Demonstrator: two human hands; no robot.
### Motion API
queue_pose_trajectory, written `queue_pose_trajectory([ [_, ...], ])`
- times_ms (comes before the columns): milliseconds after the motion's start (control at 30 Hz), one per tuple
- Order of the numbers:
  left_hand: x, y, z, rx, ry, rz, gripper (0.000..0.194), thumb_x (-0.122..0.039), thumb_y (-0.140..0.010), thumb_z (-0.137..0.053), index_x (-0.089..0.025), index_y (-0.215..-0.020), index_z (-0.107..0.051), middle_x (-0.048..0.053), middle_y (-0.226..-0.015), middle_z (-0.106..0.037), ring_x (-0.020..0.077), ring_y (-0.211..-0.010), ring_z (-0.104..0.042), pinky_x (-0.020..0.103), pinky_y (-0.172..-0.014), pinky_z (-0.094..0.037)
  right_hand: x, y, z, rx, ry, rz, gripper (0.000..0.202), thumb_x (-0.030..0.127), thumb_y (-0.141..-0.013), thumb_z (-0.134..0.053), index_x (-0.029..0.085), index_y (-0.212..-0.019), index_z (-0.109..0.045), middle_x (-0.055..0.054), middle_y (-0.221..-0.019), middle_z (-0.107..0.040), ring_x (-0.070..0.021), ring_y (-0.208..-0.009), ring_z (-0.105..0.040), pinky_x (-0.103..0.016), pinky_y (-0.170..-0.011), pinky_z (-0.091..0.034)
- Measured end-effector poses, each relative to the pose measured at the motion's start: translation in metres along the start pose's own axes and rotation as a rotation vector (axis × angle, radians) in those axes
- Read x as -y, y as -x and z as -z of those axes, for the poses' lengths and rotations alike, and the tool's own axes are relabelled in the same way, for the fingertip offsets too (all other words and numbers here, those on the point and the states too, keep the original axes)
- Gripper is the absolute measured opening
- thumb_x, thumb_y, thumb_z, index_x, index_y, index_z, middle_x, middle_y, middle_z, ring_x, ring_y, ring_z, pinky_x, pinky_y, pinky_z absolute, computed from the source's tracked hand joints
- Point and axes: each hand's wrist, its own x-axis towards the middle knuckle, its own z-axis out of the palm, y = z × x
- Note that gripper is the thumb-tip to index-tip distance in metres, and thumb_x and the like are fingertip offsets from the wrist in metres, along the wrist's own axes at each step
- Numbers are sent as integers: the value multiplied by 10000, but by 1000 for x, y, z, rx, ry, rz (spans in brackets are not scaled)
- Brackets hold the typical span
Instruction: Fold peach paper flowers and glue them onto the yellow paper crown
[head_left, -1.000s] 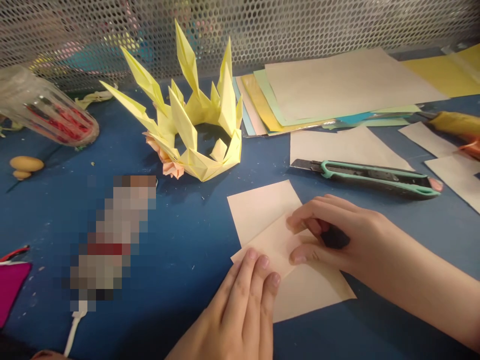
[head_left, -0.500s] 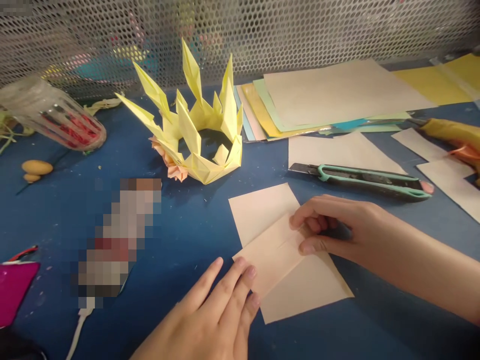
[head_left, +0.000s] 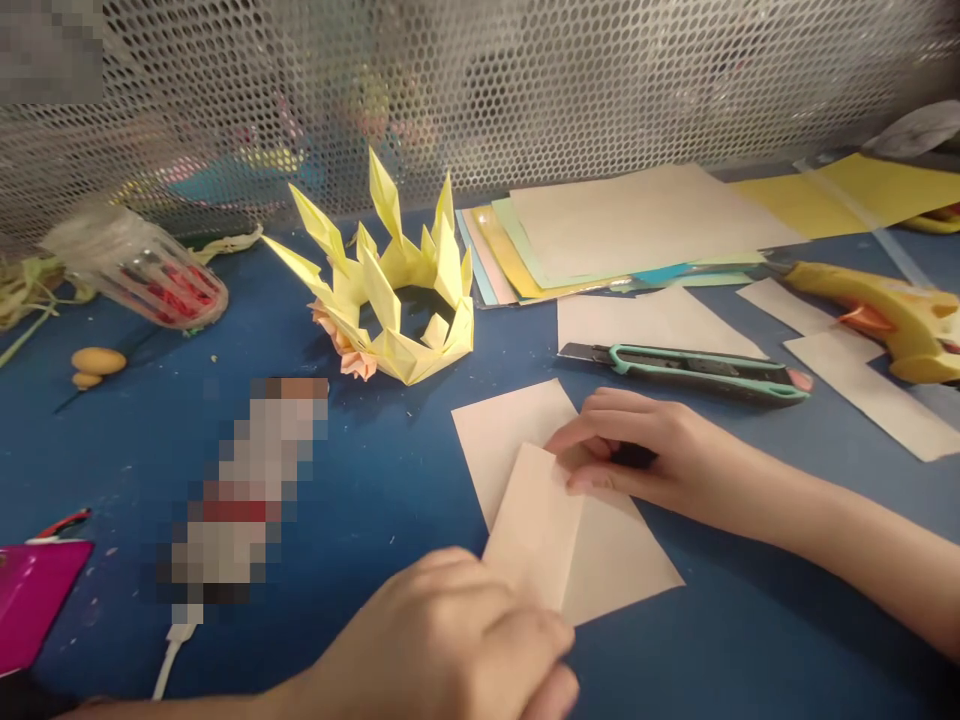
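Observation:
A folded strip of pale paper lies slantwise over a flat pale square sheet on the blue table. My left hand closes on the strip's lower end; the fingertips bend around it and are partly hidden. At the strip's upper right edge, my right hand pinches the paper between thumb and index finger, the other fingers curled. Beyond the right hand lies a box cutter with a mint-green and black handle, its blade out to the left. A yellow folded-paper crown with orange paper flowers stands farther back.
Coloured paper sheets are stacked at the back right. Paper offcuts lie near a yellow glue gun. Leftward are a clear jar with red bits, a blurred-out object with a white cable and a magenta item. Metal mesh walls the back.
My left hand has gone from lying flat with fingers spread to gripping the strip's lower end. The strip has turned steeper. The view has shifted slightly.

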Motion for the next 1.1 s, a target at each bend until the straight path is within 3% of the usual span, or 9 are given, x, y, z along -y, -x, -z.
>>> queue_pose_trajectory([
  [100,7,-12,-3,-74,1,-11,286,-88,-1018,-494,-165,-1059,-767,85,-1031,-804,199,-995,-770,310,-914,-645,-1,-2,-7,-61,22,57,239,455,-1023,-720,265,-1136,-809,-3,-774,-607,-166,-706,-602,-270,-636,-515],
  [200,11,-14,-7,-105,-20,-70,292,-182,-1049,-525,-145,-1236,-747,120,-1305,-784,246,-1291,-703,367,-1089,-605,-1,-2,-10,-106,50,89,264,480,-1034,-699,255,-1119,-807,-4,-749,-594,-183,-738,-604,-290,-671,-523],
  [267,9,-11,-8,-74,-49,-52,324,-239,-1071,-538,-133,-1310,-730,124,-1423,-749,261,-1385,-660,385,-1142,-585,0,0,-10,-124,65,77,270,483,-1034,-698,251,-1128,-800,-7,-768,-604,-179,-727,-606,-288,-651,-524],
  [433,0,-4,-9,14,-119,-25,410,-325,-1081,-605,-90,-1403,-699,156,-1506,-702,271,-1413,-647,350,-1155,-582,1,4,-11,-109,51,82,223,428,-1031,-708,245,-1130,-788,-32,-867,-704,-151,-689,-642,-259,-606,-542],
  [633,5,-2,-24,-104,-145,-137,330,-220,-1089,-549,-70,-1311,-741,151,-1403,-763,252,-1276,-718,329,-1103,-608,4,4,-13,-41,30,170,177,349,-1043,-685,248,-1133,-799,-81,-1073,-765,-158,-805,-726,-253,-657,-580],
  [867,5,-3,-33,-225,-65,-162,215,-124,-1017,-599,-80,-1153,-759,112,-1096,-814,230,-1001,-759,324,-939,-661,5,1,-14,-49,140,224,368,518,-919,-831,242,-1156,-778,-95,-1165,-734,-242,-1035,-715,-366,-891,-588],
  [933,4,-3,-34,-232,-88,-150,216,-148,-1014,-609,-91,-1164,-754,134,-1183,-803,255,-1135,-752,345,-1021,-641,7,1,-16,-62,177,224,366,506,-916,-837,251,-1167,-763,-89,-1171,-728,-249,-1046,-706,-387,-910,-569],
  [1033,6,-1,-35,-166,-108,-122,233,-213,-1042,-611,-106,-1210,-732,171,-1403,-738,291,-1438,-622,382,-1211,-527,10,2,-20,-96,219,225,299,433,-944,-815,256,-1175,-744,-84,-1173,-719,-245,-1040,-697,-389,-907,-552],
  [1100,9,2,-38,-128,-91,-108,271,-260,-1061,-588,-119,-1259,-707,184,-1476,-694,293,-1490,-581,390,-1223,-514,10,2,-23,-124,234,237,217,368,-983,-768,250,-1162,-738,-78,-1150,-717,-229,-1012,-695,-373,-895,-553],
])
